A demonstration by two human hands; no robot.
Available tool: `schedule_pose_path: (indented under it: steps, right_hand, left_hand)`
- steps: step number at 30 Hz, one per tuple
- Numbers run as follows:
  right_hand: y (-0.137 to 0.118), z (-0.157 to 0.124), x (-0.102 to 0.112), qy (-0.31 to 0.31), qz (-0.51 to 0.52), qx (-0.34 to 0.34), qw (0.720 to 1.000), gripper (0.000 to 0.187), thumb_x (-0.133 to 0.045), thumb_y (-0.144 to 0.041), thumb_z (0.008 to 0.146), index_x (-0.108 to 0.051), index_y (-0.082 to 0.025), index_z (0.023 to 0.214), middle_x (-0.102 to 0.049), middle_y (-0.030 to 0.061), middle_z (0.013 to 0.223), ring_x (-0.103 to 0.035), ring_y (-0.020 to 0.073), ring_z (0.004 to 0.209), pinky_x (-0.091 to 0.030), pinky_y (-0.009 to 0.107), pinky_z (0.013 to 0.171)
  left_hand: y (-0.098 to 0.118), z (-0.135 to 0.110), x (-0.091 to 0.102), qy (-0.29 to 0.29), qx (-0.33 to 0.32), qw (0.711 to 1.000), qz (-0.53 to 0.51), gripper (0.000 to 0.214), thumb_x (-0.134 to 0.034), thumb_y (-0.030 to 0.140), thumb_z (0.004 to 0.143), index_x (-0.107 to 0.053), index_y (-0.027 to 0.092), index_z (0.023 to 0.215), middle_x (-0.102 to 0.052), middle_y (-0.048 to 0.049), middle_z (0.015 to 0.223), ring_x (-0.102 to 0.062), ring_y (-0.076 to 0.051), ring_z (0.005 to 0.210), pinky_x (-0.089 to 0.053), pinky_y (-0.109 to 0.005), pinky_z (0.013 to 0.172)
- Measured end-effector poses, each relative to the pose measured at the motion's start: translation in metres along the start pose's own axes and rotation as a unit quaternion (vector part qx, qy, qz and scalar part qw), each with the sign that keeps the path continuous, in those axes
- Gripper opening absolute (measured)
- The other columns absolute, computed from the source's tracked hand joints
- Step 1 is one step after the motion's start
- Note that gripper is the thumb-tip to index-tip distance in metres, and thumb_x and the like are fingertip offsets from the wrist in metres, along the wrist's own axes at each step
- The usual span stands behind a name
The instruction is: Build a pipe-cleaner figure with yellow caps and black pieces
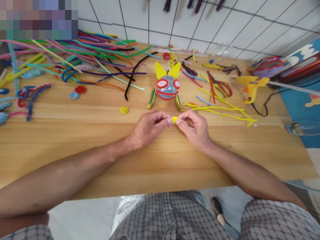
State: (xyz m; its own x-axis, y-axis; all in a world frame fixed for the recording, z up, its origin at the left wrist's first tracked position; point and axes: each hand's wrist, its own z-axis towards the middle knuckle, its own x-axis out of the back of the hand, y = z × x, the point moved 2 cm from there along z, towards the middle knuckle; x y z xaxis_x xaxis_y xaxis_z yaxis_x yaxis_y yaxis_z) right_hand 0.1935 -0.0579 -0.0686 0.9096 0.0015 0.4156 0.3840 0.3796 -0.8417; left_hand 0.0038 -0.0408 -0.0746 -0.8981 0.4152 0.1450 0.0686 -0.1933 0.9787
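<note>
Between the fingertips of both hands is a small yellow piece (174, 119), apparently coiled pipe cleaner. My left hand (152, 128) pinches its left side and my right hand (194, 127) pinches its right side, just above the wooden table (155, 166). Right behind them stands a clear ball figure (167, 87) with yellow pointed ears, red-rimmed eyes and a red mouth line. Green and yellow limbs stick out below it on both sides. To the left of my left hand lies a flat yellow coil (124, 110).
A heap of coloured pipe cleaners (100, 63) covers the back left, near red and blue coils (80, 89). Yellow pipe cleaners (225, 108) lie to the right, with red-handled scissors (223, 88) and a yellow glue gun (252, 87) on a black cord. The tiled wall (135, 16) closes the back.
</note>
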Motion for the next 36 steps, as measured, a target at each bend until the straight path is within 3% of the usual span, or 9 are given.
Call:
schedule_pose_path:
  steps: [11,18,27,36]
  right_hand:
    - [0.001,-0.0004,-0.0003,-0.004,0.003,-0.023,1.0,0.014,-0.068,-0.023,0.092,-0.062,-0.022,0.079,-0.061,-0.0037,0.07,-0.053,0.0119,0.063,-0.044,0.028,0.063]
    - [0.006,-0.0023,-0.0042,-0.032,0.074,-0.062,0.995,0.013,-0.067,-0.029,0.094,-0.061,-0.022,0.085,-0.055,-0.0041,0.072,-0.05,0.0121,0.065,-0.041,0.028,0.062]
    - [0.0026,-0.001,-0.0031,-0.035,0.033,-0.039,0.998,0.017,-0.065,-0.022,0.093,-0.059,-0.022,0.078,-0.054,-0.0047,0.067,-0.049,0.0116,0.063,-0.04,0.028,0.062]
    - [0.006,-0.0024,-0.0047,-0.037,0.074,-0.073,0.994,0.016,-0.066,-0.029,0.095,-0.06,-0.022,0.081,-0.054,-0.0045,0.07,-0.048,0.0116,0.064,-0.041,0.028,0.062]
  left_hand:
    - [-0.0015,0.0012,-0.0002,-0.003,-0.007,1.0,-0.007,0.021,-0.068,0.033,0.097,-0.071,0.015,0.086,-0.074,-0.0004,0.079,-0.062,-0.01,0.07,-0.049,-0.022,0.068]
    - [-0.0004,0.0019,0.0007,0.01,0.017,0.999,-0.04,0.029,-0.069,0.042,0.097,-0.071,0.016,0.085,-0.076,-0.0023,0.081,-0.064,-0.011,0.07,-0.051,-0.024,0.07]
    - [0.0,0.0013,0.001,0.005,0.019,0.999,-0.034,0.027,-0.07,0.041,0.096,-0.072,0.016,0.085,-0.076,-0.0024,0.08,-0.064,-0.011,0.069,-0.052,-0.024,0.069]
    - [-0.0013,0.0026,0.0006,0.018,0.026,0.999,-0.042,0.031,-0.071,0.044,0.095,-0.072,0.016,0.083,-0.077,-0.0031,0.08,-0.063,-0.011,0.068,-0.051,-0.023,0.067]
